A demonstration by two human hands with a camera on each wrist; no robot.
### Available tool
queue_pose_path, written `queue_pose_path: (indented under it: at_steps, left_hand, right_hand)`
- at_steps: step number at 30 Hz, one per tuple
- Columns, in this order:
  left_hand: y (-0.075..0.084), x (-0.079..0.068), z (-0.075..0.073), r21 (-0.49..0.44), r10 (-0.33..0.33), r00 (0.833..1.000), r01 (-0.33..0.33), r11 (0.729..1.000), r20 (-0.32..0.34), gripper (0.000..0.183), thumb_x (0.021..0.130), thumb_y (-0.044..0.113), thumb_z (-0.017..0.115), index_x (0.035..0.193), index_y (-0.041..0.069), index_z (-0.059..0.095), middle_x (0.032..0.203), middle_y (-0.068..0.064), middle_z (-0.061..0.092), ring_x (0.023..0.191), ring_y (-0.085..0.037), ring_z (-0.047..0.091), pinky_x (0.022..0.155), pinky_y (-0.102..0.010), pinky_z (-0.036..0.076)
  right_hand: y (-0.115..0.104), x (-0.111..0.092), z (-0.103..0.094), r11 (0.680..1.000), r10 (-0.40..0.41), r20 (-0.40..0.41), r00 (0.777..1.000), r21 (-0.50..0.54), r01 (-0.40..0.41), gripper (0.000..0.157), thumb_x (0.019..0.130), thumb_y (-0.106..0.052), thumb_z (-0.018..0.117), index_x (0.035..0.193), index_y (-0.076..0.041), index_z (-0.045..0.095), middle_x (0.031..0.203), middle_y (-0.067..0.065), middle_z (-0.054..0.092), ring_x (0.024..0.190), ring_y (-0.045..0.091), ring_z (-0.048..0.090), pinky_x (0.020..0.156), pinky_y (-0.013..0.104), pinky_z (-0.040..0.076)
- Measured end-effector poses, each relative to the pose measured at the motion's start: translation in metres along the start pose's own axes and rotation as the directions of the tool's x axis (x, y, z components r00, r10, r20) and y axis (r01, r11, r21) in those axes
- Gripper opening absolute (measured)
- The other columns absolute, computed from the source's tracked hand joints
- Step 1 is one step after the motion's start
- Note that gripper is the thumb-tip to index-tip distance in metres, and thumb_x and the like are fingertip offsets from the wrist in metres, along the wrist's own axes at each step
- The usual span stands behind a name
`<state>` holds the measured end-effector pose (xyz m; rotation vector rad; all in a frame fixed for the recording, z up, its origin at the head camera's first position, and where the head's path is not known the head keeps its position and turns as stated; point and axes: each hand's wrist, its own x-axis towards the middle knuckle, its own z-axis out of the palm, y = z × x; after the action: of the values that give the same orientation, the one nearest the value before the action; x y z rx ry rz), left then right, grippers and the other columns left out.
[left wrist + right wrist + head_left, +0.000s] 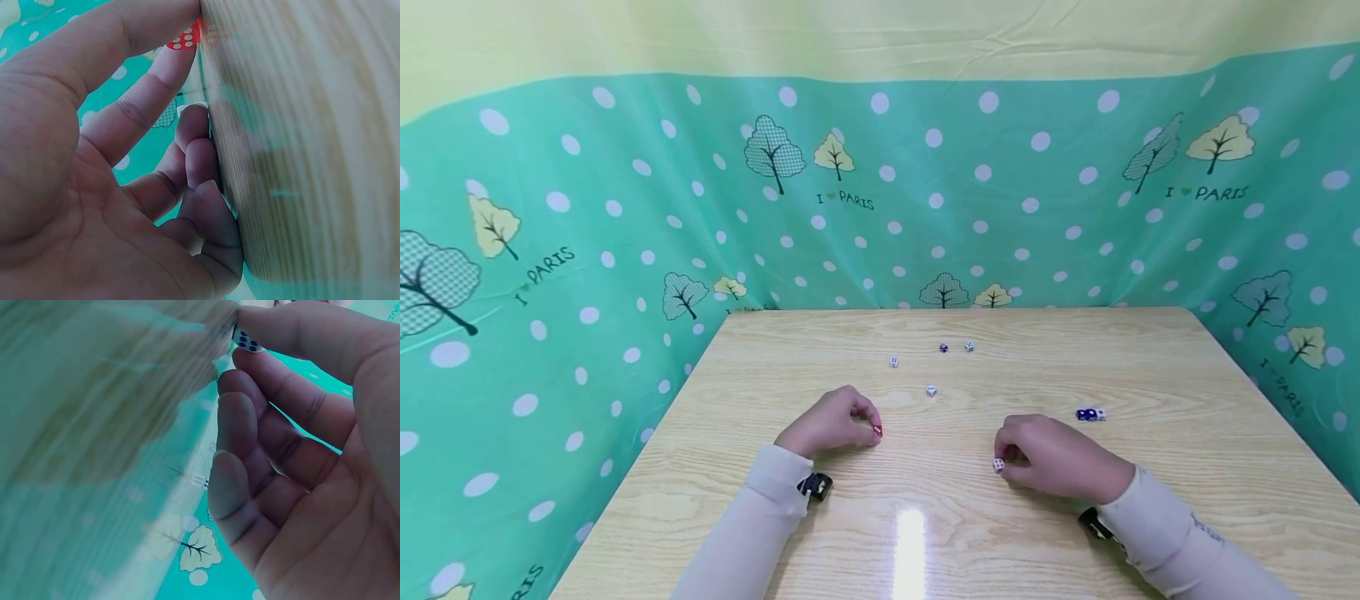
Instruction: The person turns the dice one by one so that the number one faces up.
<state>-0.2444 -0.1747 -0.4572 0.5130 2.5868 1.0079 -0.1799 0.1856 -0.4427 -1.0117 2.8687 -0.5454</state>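
Observation:
Between thumb and index finger, my left hand (838, 421) pinches a red die (877, 431) at the tabletop, left of centre. White pips show on that red die (184, 40) in the left wrist view, and the other fingers curl against the wood. My right hand (1060, 458) pinches a white die (998, 465) low over the table, right of centre. Dark pips mark this white die (247, 341) in the right wrist view. Just beyond the right hand, two blue dice (1086, 414) and a white die (1101, 414) stand side by side in a short row.
Farther back on the wooden table (760, 358) lie a white die (894, 362), another white die (932, 390), a dark blue die (943, 347) and a third white die (969, 347). A green dotted curtain (850, 242) borders the table behind and at the sides.

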Motion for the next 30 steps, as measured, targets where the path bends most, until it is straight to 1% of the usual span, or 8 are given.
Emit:
queue_pose_path:
  at_steps: [11, 19, 30]
  left_hand:
    - [-0.0009, 0.0001, -0.0004, 0.001, 0.014, 1.000, -0.014, 1.000, 0.007, 0.009, 0.083, 0.019, 0.086, 0.084, 0.022, 0.077, 0.088, 0.010, 0.072, 0.097, -0.018, 0.054, 0.088, -0.039, 0.043]
    - [-0.0014, 0.0000, -0.0001, -0.003, 0.011, 1.000, -0.011, 1.000, 0.008, 0.009, 0.082, 0.019, 0.086, 0.083, 0.022, 0.078, 0.087, 0.010, 0.073, 0.097, -0.018, 0.054, 0.088, -0.039, 0.043]
    - [-0.0006, 0.0004, -0.0004, -0.002, 0.011, 1.000, -0.011, 1.000, 0.006, 0.009, 0.082, 0.019, 0.087, 0.084, 0.021, 0.078, 0.087, 0.010, 0.073, 0.097, -0.018, 0.054, 0.089, -0.039, 0.042]
  right_hand:
    - [0.0023, -0.0024, -0.0034, 0.998, 0.004, -0.052, 0.999, -0.058, -0.007, 0.014, 0.085, -0.023, 0.083, 0.085, -0.029, 0.070, 0.081, -0.020, 0.057, 0.071, 0.001, 0.051, 0.066, 0.022, 0.046]
    - [-0.0015, -0.0016, -0.0055, 0.996, 0.005, -0.056, 0.998, -0.088, -0.010, 0.014, 0.085, -0.022, 0.083, 0.085, -0.028, 0.070, 0.081, -0.020, 0.058, 0.070, -0.002, 0.047, 0.065, 0.022, 0.046]
    - [-0.0036, -0.0019, -0.0030, 0.991, -0.010, -0.062, 0.998, -0.131, 0.002, 0.017, 0.083, -0.020, 0.082, 0.085, -0.028, 0.068, 0.082, -0.019, 0.059, 0.069, -0.003, 0.047, 0.064, 0.022, 0.046]
